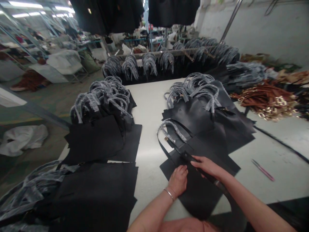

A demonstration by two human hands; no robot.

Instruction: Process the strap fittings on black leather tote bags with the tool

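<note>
A black leather bag panel [200,196] lies on the white table in front of me, a plastic-wrapped handle [177,129] at its far end. My left hand [178,181], a bangle on its wrist, is closed with curled fingers at the panel's left side. My right hand [206,166] is closed around a black strap [213,181] that runs across the panel and hangs down toward my right forearm. Parts of the right fingers are hidden behind the strap. A small gold-coloured buckle [166,139] shows near the handle.
Stacks of black panels with wrapped handles [103,135] lie at left, and another stack [200,112] lies beyond my hands. A pink-handled tool [263,170] rests at right. Brown straps with gold buckles [270,100] are piled farther right. Wrapped handles [149,62] hang on a rail behind.
</note>
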